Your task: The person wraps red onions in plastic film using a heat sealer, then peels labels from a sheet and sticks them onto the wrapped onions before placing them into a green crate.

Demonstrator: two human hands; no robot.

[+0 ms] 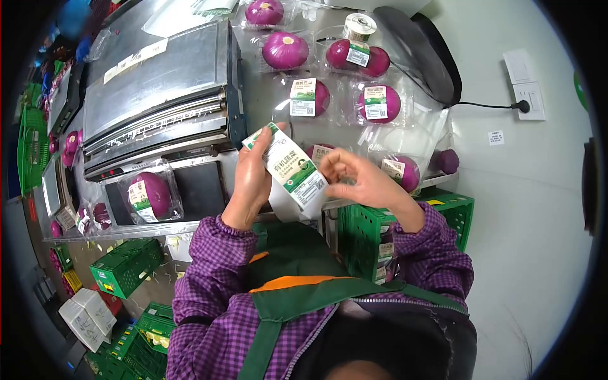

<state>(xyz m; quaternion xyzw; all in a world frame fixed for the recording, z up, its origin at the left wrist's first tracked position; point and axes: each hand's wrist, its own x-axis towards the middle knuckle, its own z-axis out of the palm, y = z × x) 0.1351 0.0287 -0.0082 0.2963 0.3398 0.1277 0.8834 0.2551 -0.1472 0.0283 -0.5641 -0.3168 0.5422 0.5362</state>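
Note:
My left hand [252, 180] is closed on a strip of printed labels [292, 166], white and green with Chinese text, tilted in front of my chest. White backing paper [283, 201] hangs below it. Beside the strip's right edge is my right hand [356, 180], fingers curled and apart, the thumb at or close to the label's edge. Behind the hands, a wrapped purple vegetable [318, 152], possibly a red onion, is partly hidden. More labelled packs lie beyond, including a round one [382, 104] and another [325, 98]. An unlabelled purple pack [285, 50] sits farther back.
A metal wrapping machine [158, 88] stands left, with a labelled pack [150, 195] on its front plate. A label roll [360, 26] is at the back. A black cable [481, 104] runs to a wall socket [527, 101]. Green crates [361, 228] stand below the table edge.

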